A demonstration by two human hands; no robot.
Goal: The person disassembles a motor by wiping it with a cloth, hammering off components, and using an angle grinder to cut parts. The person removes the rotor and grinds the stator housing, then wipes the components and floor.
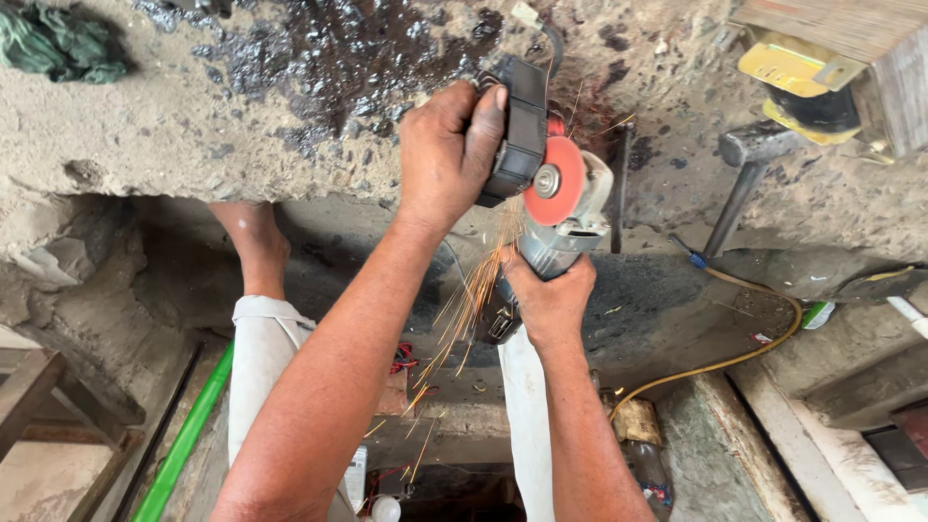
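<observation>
Grinder (pixel 551 193) | rigid, heavy-looking, sparking | left hand (pixel 447 155) clamped round body, right hand (pixel 548 295) wrapped round handle | red disc (pixel 555 181) untouchable

One head-worn camera looks steeply down — close above the workbench (pixel 145 145).
</observation>
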